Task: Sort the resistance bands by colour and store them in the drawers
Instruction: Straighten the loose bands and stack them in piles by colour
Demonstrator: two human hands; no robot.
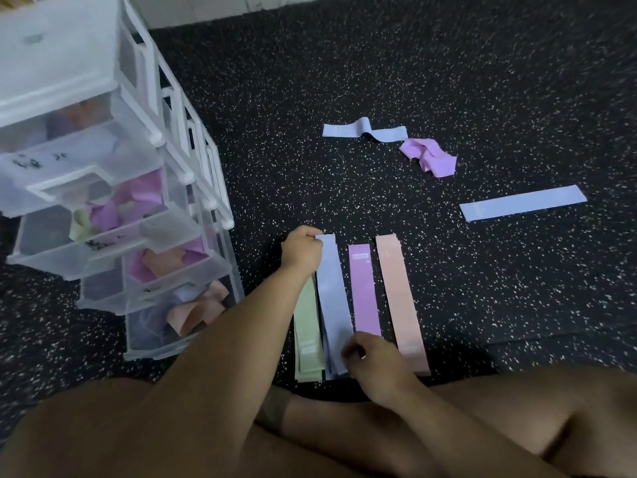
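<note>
Black speckled rubber floor (pixel 344 63); white translucent plastic drawer tower (pixel 103 167) at left, drawers pulled out (mixed colours inside). Flat pale-blue resistance band (pixel 331 298) lies on the floor between flat green band (pixel 306 326) and flat purple band (pixel 365 294). Left hand (pixel 301 251) pinches its far end, right hand (pixel 370 357) pinches the near end.

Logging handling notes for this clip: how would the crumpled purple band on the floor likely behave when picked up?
Probably floppy: the crumpled purple band lies folded and twisted over itself. Likely light, a thin strip like the blue band the left hand pinches. Unlikely to roll; it would sag from one end.
</note>
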